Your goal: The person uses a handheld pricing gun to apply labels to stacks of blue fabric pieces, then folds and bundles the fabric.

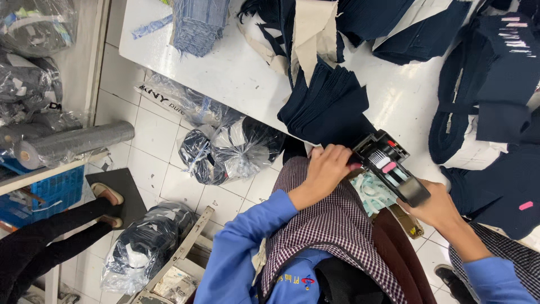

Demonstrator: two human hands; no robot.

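— What do the hands have?

— The right hand [436, 205], right of centre, is wrapped tight around the grip of a black label gun [388, 166]. The left hand [329, 169], at centre, has curled fingers touching the gun's front end.

— And around them?

— A stack of navy cloth pieces [329, 104] lies just above on the white table [236, 73]; plastic bags [230, 149] sit on the floor at left.
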